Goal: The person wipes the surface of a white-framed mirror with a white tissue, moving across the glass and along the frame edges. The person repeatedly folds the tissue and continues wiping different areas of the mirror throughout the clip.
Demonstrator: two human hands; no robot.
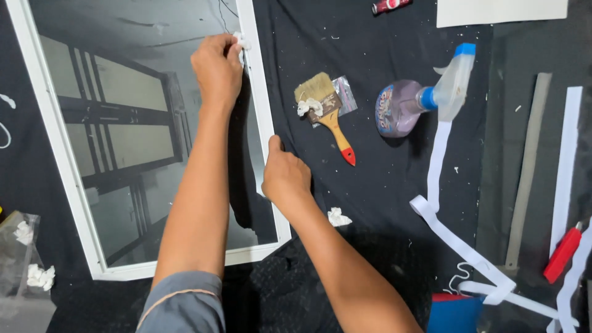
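Note:
A mirror in a white frame (73, 185) lies flat on black cloth. My left hand (217, 66) presses a small white wad (240, 43) against the inner edge of the frame's right rail, near the top. Lower on that same right rail, my right hand (285, 176) rests with the thumb pointing up along the frame. The glass reflects a window grid and my arms.
A paintbrush (327, 111) with a wooden, red-tipped handle and a clear spray bottle (419, 102) lie right of the mirror. White strips (459, 246), a red cutter (562, 253), a crumpled white bit (338, 217) and a plastic bag (21, 259) surround the work.

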